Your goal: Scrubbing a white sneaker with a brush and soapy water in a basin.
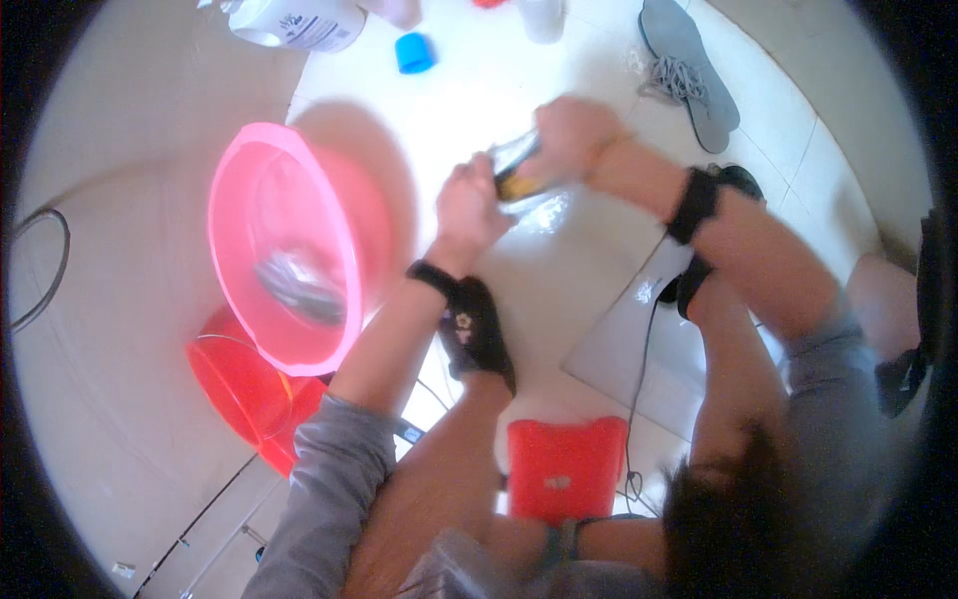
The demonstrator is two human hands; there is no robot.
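Note:
My left hand [467,205] and my right hand [574,133] are both closed on a small grey and yellow object [516,172] held above the wet white tiled floor. The object is blurred, so I cannot tell what it is. Each wrist wears a black band. Left of my left forearm a pink plastic basin [249,190] stands tilted, with a dark grey item [299,285] lying inside it. My hands are apart from the basin.
A red bucket [235,384] sits under the basin and a red stool [564,469] beneath me. My feet wear black sandals [481,334]. A grey insole [699,85] with laces [677,76], a blue cap [414,52] and a white bottle [299,22] lie beyond. A hose [55,270] curves at left.

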